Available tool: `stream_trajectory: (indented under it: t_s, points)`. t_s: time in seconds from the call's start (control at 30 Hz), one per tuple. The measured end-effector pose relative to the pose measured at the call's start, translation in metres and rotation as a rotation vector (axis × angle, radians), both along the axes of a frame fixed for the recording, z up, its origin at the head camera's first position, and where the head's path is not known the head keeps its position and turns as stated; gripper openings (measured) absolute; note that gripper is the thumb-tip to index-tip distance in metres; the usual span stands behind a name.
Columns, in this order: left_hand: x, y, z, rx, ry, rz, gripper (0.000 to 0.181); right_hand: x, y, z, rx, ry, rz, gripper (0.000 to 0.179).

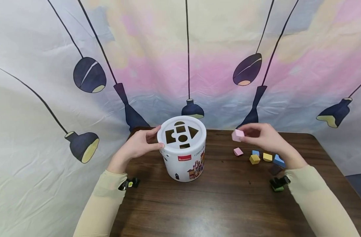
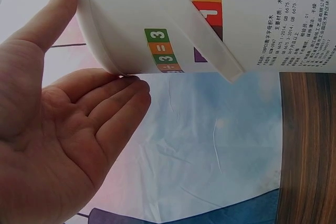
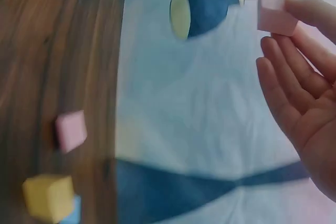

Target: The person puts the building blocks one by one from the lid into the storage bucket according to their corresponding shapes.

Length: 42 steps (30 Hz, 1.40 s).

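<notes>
My left hand (image 1: 140, 143) rests on the left side of a white bucket (image 1: 181, 166), its thumb at the near rim and its fingers at the far rim. In the left wrist view those fingers (image 2: 113, 103) are nearly straight, their tips against the rim. The bucket's white lid (image 1: 200, 133) has dark cut-outs: a triangle, a circle, a half-circle and four-sided ones. Right of the bucket, my right hand (image 1: 263, 136) pinches a pink cube block (image 1: 237, 135) between thumb and fingertips, raised above the table. In the right wrist view this pink block (image 3: 275, 11) shows against the backdrop.
On the brown wooden table (image 1: 216, 204) below my right hand lie a second pink block (image 1: 238, 151), yellow blocks (image 1: 254, 159), blue blocks (image 1: 279, 160) and a dark block (image 1: 275, 169). A green block (image 1: 277, 189) is partly behind the right wrist camera. A lamp-printed backdrop (image 1: 156, 65) hangs behind.
</notes>
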<state>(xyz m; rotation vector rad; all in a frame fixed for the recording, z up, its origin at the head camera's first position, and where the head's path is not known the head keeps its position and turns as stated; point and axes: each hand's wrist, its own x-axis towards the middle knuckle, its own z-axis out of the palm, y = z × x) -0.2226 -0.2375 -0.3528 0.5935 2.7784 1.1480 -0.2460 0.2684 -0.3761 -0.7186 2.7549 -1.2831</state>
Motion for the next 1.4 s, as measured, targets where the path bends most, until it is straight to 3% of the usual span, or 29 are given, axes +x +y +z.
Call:
stream_trajectory:
  t_s: [0.2,0.43,0.67,0.97,1.4]
  points:
    - [0.000,0.001,0.002,0.011,-0.011,-0.012,0.091,-0.017,-0.046,0.026,-0.076,0.054,0.106,0.038]
    - [0.001,0.000,0.003,0.006,-0.008,-0.008,0.091,-0.029,-0.090,0.039,-0.140,0.047,0.160,0.037]
    - [0.001,0.000,0.003,0.005,-0.014,-0.005,0.091,-0.033,-0.124,0.043,-0.192,0.044,0.181,0.039]
    - [0.001,0.000,0.004,-0.002,-0.010,-0.006,0.090,-0.035,-0.146,0.042,-0.204,0.034,0.206,0.036]
    - [0.002,0.000,0.004,-0.009,-0.013,-0.002,0.091,-0.040,-0.173,0.044,-0.113,0.047,0.211,0.041]
